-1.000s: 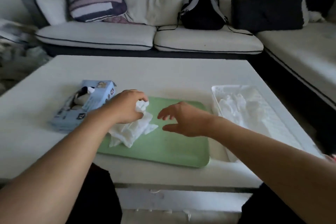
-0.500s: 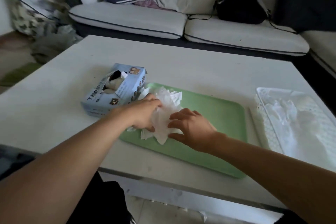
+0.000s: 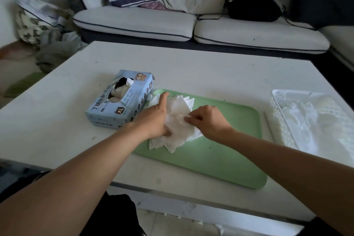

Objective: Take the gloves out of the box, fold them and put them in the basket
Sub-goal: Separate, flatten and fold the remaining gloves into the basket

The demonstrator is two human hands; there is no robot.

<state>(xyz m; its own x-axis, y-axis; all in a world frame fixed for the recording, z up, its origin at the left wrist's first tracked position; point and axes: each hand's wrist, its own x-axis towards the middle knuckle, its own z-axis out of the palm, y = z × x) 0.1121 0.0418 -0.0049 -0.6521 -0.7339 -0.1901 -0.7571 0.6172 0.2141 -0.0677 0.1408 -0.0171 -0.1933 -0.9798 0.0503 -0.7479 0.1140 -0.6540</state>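
White and broad, the low table [image 3: 210, 67] stands before a pale sofa [image 3: 138, 23] with a dark bag [image 3: 252, 0] on it. On the table's near half lies a green tray [image 3: 220, 151]. The blue glove box [image 3: 122, 101] sits just beside the tray's left edge, its torn top still showing gloves inside. The white basket [image 3: 275, 109] stands off the tray's right edge, with white gloves already in it.

A crumpled white glove [image 3: 178, 120] lies on the tray's left end. The left hand [image 3: 155, 119] presses it down, fingers extended toward the far edge and thumb tucked under at the near side. The right hand [image 3: 208, 120] pinches the glove's right edge between curled fingertips.

The thin glove is bunched rather than flat, so a fold made now would likely come out lopsided. A pull by the right hand while the left presses could stretch or tear it. The glove looks layered, so two may be stuck together. The left forearm passes close to the box and could nudge it toward the table's left edge.
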